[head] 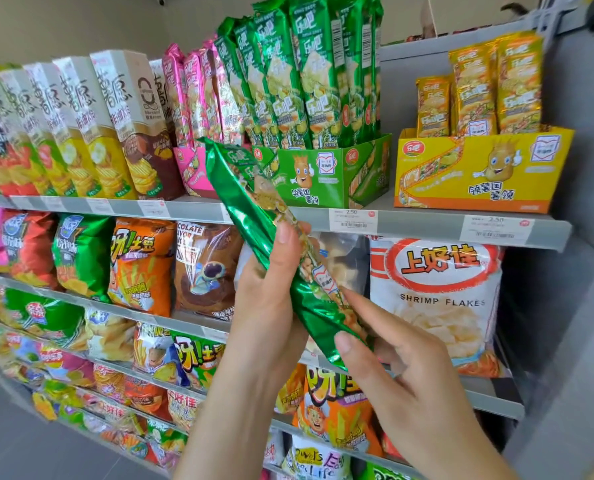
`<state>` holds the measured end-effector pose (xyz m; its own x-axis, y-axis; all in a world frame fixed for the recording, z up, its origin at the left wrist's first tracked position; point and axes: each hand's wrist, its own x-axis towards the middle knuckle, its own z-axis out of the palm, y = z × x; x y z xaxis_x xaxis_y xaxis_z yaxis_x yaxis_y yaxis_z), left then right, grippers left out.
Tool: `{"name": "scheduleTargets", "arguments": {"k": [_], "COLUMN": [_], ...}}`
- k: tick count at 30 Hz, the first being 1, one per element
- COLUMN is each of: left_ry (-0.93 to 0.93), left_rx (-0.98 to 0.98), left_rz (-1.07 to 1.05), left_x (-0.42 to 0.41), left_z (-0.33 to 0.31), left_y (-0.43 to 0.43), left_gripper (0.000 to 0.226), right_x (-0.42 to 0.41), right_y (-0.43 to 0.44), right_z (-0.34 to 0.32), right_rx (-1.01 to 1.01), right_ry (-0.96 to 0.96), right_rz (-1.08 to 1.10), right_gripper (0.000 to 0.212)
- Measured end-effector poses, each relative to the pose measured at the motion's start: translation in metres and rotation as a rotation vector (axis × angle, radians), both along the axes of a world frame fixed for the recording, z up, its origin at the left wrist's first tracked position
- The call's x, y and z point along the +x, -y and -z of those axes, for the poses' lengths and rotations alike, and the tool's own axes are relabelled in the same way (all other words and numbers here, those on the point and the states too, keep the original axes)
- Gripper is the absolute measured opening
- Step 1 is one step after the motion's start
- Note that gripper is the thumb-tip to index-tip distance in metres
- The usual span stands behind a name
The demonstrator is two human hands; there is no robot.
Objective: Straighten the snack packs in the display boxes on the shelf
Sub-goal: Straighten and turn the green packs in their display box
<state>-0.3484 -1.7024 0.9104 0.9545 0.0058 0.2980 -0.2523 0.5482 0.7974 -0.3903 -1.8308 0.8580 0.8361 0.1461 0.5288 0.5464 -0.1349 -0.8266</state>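
A long green snack pack [254, 209] is held in front of the green display box [326, 174]. It slants so that its upper end crosses the box's left front corner and its lower end hangs well below the box. The left hand [264, 292] grips the pack's middle with the thumb curled over the front; its fingers lie behind the foil, probably wrapped round it. The right hand [399, 362] pinches the lower end between thumb and forefinger, the other fingers loosely curled. Inside the green box the other green packs [306, 74] stand upright, leaning a little left. Just left of the box is a pink display box [186, 168] with pink packs [191, 95]. To its right, apart, a yellow display box [479, 174] holds yellow packs [496, 88]. Below the box, to the right, sits a white shrimp flakes bag [437, 299].
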Motion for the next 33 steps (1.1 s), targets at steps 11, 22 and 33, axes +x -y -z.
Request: {"name": "scheduleTargets", "arguments": {"k": [11,22,33], "left_ry": [0.113,0.11,0.06], "left_rx": [0.13,0.126,0.125], "left_rz": [0.115,-0.197,-0.175], "left_x": [0.002,-0.005,-0.004], "left_z": [0.01,0.019,0.021], "left_y": [0.002,0.011,0.002], "left_gripper": [0.035,0.031,0.035], "right_x": [0.004,0.005,0.014], "right_y": [-0.002,0.001,-0.002], "right_z": [-0.009,-0.006,0.006], "right_rx": [0.294,0.25,-0.163], "right_ry": [-0.048,-0.007,0.356], "right_rz": [-0.069,0.051,0.414], "right_gripper": [0.031,0.019,0.031]}}
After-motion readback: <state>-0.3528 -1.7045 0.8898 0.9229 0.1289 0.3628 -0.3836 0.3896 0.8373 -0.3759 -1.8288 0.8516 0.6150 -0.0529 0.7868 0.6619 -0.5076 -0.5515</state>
